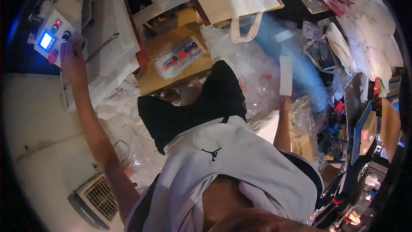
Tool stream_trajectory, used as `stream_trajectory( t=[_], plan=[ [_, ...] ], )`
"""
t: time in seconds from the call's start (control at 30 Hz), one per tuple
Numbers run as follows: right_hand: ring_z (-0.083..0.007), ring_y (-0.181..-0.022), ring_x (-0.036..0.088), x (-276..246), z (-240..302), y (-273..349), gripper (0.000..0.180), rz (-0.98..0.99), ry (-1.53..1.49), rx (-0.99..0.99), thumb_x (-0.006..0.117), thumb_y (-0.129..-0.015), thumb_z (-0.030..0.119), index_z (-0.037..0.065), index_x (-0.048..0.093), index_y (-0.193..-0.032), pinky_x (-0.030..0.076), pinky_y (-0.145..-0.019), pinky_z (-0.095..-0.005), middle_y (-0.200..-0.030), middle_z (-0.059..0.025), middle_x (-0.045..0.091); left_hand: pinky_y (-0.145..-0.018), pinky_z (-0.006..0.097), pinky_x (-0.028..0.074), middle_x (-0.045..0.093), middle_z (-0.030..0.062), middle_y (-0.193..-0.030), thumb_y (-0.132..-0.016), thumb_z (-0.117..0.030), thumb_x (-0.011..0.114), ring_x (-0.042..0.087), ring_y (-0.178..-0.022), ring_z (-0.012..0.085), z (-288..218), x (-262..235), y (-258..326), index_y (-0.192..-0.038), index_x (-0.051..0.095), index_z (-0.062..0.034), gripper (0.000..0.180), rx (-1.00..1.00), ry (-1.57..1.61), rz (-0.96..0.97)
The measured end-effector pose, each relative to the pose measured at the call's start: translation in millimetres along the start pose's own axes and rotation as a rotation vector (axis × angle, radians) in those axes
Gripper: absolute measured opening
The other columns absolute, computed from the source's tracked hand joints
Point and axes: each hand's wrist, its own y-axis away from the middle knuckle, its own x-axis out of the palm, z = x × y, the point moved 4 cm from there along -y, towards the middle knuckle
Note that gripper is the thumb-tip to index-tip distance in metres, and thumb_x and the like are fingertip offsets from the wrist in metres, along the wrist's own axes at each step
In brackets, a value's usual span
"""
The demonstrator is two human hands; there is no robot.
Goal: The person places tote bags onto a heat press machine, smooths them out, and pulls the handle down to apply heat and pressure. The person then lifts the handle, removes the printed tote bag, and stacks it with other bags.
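Observation:
My left hand (74, 56) is raised at a white control box (47, 45) on the far left. Its fingers are curled just below a black knob (66, 35); what they press or grip is hidden. Beside it are a lit screen (46, 41) and a red button (52, 57). On the right, my right hand (285, 103) is closed round the lower end of a flat white strip (286, 75), which stands up from it. Far ahead, a cream bag (234, 0) with printing and a looped handle lies on the machine's frame.
An opened cardboard box (150, 79) with a printed plastic-wrapped bag (179, 58) sits ahead of my knees. Clear plastic (262, 73) and a blue bundle (300, 64) fill the right middle. A fan-like unit (96, 197) is at lower left. White sacks (369, 34) pile up at far right.

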Motion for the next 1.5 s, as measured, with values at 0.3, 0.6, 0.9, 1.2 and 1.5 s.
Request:
stream_trajectory(
  t=[0.3, 0.6, 0.9, 1.2, 1.5],
  plan=[
    [-0.0437, -0.076, 0.065, -61.7, -14.6, 198.1, 0.051, -0.204, 0.889, 0.246, 0.073, -0.087, 0.046, -0.003, 0.06, -0.083, 0.05, -0.069, -0.0524, -0.082, -0.0246, 0.067, -0.077, 0.047, 0.05, 0.065, 0.0157, -0.096, -0.096, -0.021, 0.067, 0.064, -0.091, 0.0362, 14.9, 4.4, -0.4, -0.1, 0.067, -0.0045, 0.017, 0.005, -0.053, -0.058],
    [-0.0356, -0.073, 0.062, -57.0, -72.0, 217.1, 0.035, -0.026, 0.528, 0.188, 0.065, -0.093, 0.033, 0.0, 0.059, -0.085, 0.048, -0.068, -0.0467, -0.078, -0.0197, 0.064, -0.076, 0.043, 0.051, 0.07, 0.0162, -0.093, -0.098, -0.019, 0.065, 0.065, -0.083, 0.0325, -3.5, -9.3, 4.4, -0.101, 0.07, -0.0009, 0.019, -0.134, 0.082, -0.092],
    [-0.0359, -0.074, 0.063, -56.4, -62.3, 205.4, 0.042, -0.043, 0.682, 0.123, 0.072, -0.089, 0.041, 0.002, 0.058, -0.088, 0.05, -0.072, -0.0474, -0.078, -0.0155, 0.065, -0.073, 0.034, 0.05, 0.07, 0.0084, -0.096, -0.094, -0.009, 0.064, 0.064, -0.085, 0.0194, -120.5, 9.4, 90.3, -0.101, 0.069, -0.0032, 0.011, -0.285, 0.453, -0.205],
    [-0.0438, -0.106, 0.062, -75.7, 1.0, 163.6, 0.044, -0.02, 0.667, -0.05, 0.055, -0.098, 0.031, -0.006, 0.065, -0.119, 0.047, -0.092, -0.0497, -0.112, -0.0289, 0.066, -0.078, 0.031, 0.052, 0.068, 0.0069, -0.096, -0.101, -0.025, 0.063, 0.065, -0.085, 0.0165, -244.1, 89.0, 175.4, -0.109, 0.067, -0.0037, 0.023, -0.408, 1.145, 0.465],
    [-0.0266, -0.116, 0.06, -52.4, 396.5, 147.4, 0.035, -0.172, -0.22, -0.496, 0.057, -0.099, 0.023, 0.0, 0.061, -0.125, 0.048, -0.097, -0.0373, -0.126, -0.0112, 0.061, -0.105, 0.044, 0.048, 0.064, 0.0183, -0.13, -0.092, -0.078, 0.045, 0.064, -0.116, 0.0321, -454.9, 86.7, 247.8, -0.129, 0.059, 0.0064, 0.094, -0.837, 1.928, 2.39]
  ],
)
